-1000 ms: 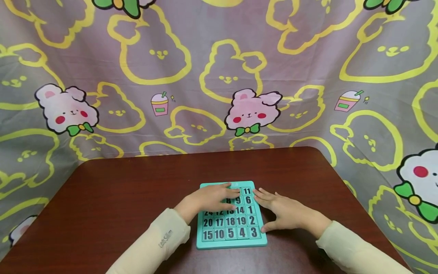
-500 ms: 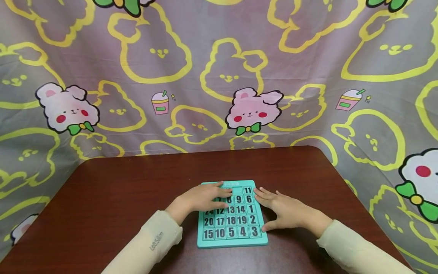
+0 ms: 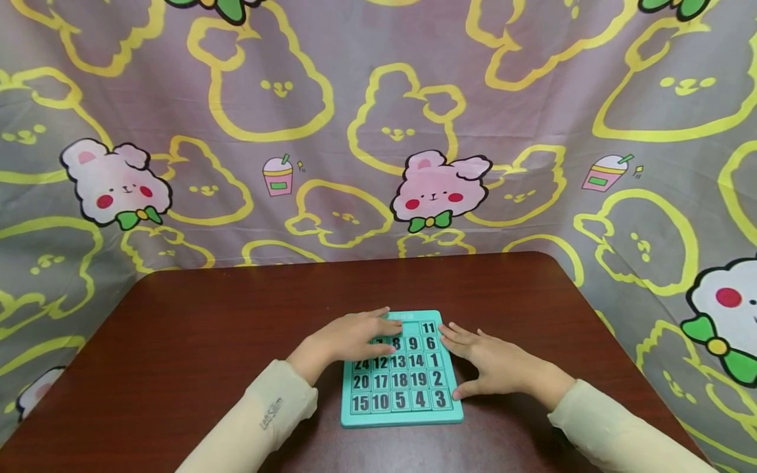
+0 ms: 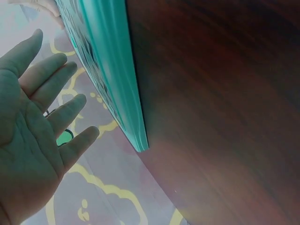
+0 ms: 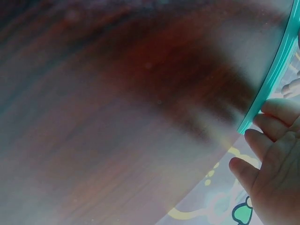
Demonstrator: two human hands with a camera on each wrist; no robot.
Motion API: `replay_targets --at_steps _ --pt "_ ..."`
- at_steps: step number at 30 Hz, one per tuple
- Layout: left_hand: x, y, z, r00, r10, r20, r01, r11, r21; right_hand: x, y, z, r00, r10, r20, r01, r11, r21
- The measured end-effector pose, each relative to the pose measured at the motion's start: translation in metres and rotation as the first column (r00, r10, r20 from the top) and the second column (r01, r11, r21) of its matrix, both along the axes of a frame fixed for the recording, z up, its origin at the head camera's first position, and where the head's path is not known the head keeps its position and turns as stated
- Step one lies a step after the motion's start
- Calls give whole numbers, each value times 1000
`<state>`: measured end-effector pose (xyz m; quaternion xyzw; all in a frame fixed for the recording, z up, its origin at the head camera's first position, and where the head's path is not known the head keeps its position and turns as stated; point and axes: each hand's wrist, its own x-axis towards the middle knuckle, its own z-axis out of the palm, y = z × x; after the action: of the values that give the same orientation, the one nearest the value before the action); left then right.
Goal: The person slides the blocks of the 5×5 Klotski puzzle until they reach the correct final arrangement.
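A turquoise sliding number puzzle point(image 3: 402, 419) lies flat on the table, its tiles printed with black numbers. My left hand point(image 3: 347, 338) reaches over its upper left part, hiding several tiles; an index fingertip is by the top row. Seen in the left wrist view, that hand point(image 4: 30, 119) has its fingers spread and nothing in its palm. A gap point(image 3: 411, 329) shows in the top row, just left of the 11 tile point(image 3: 428, 328). At the right rim rests my right hand point(image 3: 503, 368), fingers extended along the upper edge and thumb at the lower right side.
The dark reddish-brown wooden table point(image 3: 207, 341) has rounded far corners. Behind it and to both sides hangs a grey-pink curtain point(image 3: 349, 118) printed with yellow outlines and white rabbits.
My left hand has drawn back leftward across the puzzle, uncovering the gap and the 8 and 13 tiles, then lifted slightly away. My right hand keeps its place at the edge.
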<state>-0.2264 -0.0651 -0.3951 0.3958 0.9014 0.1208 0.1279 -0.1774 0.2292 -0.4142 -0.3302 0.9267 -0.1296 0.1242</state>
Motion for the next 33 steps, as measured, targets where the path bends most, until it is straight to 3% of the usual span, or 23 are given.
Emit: replay_targets --at_steps 8,20,33 --pt "-5 18 1 999 -39 -21 38 998 -50 0 0 1 1000 0 13 0 1000 -1" --pt "-11 38 3 995 -97 12 97 995 -34 0 0 1 1000 3 14 -3 1000 1" --pt "-13 40 -3 995 -90 33 92 993 -71 0 0 1 1000 5 17 -5 1000 -3"
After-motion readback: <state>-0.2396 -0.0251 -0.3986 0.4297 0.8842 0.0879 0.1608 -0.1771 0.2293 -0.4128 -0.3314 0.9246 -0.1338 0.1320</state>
